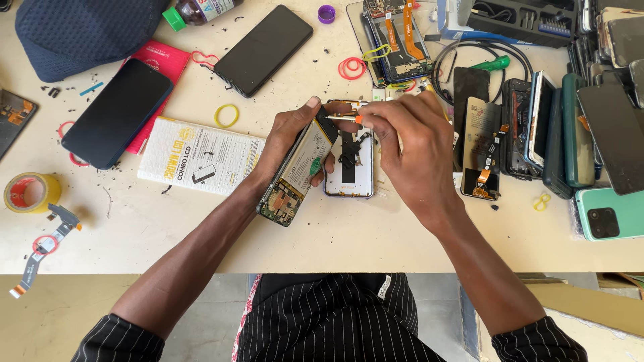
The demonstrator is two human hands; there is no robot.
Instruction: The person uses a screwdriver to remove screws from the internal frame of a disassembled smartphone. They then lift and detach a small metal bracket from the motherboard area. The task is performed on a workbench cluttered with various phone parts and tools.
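Screwdriver tip hidden (right hand covers)

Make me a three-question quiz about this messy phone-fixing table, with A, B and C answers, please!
1. Where is the roll of yellow tape?
A. near the left edge of the table
B. on top of the blue cap
C. in the right hand

2. What colour is the small bottle cap lying alone at the top?
A. purple
B. orange
C. white

3. What state is the phone in the left hand?
A. opened up, battery and circuit board showing
B. closed, with its screen lit
C. wrapped in a box

Answers:
1 A: the tape sits by the table's left edge, away from both hands.
2 A: the loose cap is purple; the green one is on the bottle.
3 A: its back is off and the inside shows, while the right hand holds a thin tool at its top end.
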